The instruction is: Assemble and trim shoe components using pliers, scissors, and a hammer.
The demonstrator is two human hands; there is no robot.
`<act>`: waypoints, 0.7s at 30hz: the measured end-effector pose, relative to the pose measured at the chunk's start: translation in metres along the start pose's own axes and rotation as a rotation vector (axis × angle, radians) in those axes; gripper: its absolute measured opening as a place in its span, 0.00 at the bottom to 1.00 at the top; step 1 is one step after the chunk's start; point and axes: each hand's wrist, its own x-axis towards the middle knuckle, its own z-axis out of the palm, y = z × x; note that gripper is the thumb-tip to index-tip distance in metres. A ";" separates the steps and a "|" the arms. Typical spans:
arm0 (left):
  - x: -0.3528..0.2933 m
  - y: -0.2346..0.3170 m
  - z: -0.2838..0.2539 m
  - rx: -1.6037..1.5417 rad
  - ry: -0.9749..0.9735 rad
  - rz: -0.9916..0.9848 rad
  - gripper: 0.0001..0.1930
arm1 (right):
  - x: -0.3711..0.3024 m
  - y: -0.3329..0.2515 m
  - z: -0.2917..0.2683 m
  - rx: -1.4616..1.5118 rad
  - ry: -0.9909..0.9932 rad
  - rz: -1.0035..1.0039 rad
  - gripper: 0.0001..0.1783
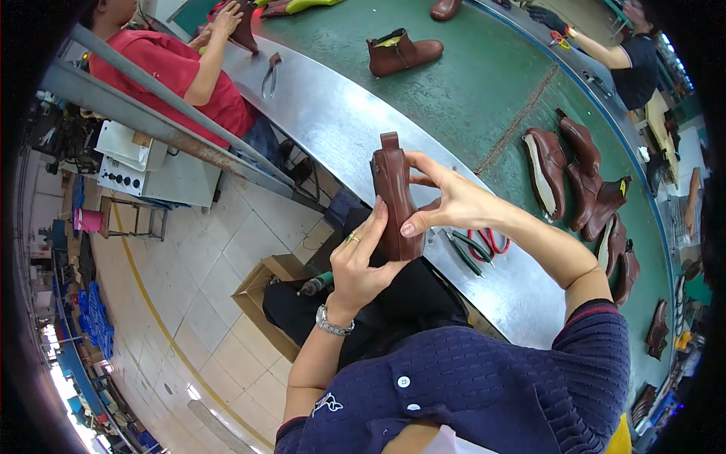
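A brown boot [396, 193] is held up at the near edge of a steel ledge [333, 113], its back seam facing the wearer's eyes. The long axis, as far as it shows, runs outward from the wearer: the pull tab [389, 141] is at the far end, over the ledge and leaning slightly left, while the rounded lower end sits at the ledge's near edge. The toe is hidden, and whether any part rests on the ledge cannot be told. The left hand [359, 265], on the wearer's side of the ledge, grips the boot's left flank, fingers laid along the leather and thumb across the lower end. The right hand [457, 203], above the ledge, pinches the right flank, thumb low and forefinger bent higher up. Both hands touch the boot, so neither is nearer overall; the left is closer to the lower end, the right reaches higher toward the tab. On the ledge below the right wrist lie green-handled cutters [464, 258]. Beyond the ledge, more boots [546, 170] lie on a green table [469, 91]. At the ledge's far left, pincers [274, 58] lie near a red-shirted co-worker [151, 64].
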 end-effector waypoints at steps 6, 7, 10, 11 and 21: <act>0.001 -0.002 -0.001 0.061 -0.019 0.021 0.38 | 0.003 -0.015 0.000 -0.075 0.000 0.009 0.51; 0.002 -0.001 -0.002 0.084 -0.014 0.041 0.39 | 0.005 -0.017 0.001 -0.074 -0.002 0.005 0.51; 0.000 0.001 -0.001 0.124 -0.005 0.064 0.39 | 0.006 -0.022 0.003 -0.121 -0.005 0.015 0.50; -0.002 0.002 -0.001 0.141 -0.003 0.064 0.39 | 0.004 -0.021 0.004 -0.118 0.004 0.012 0.50; 0.004 -0.004 -0.008 -0.015 0.038 -0.084 0.38 | 0.001 0.002 0.014 0.181 0.206 -0.060 0.48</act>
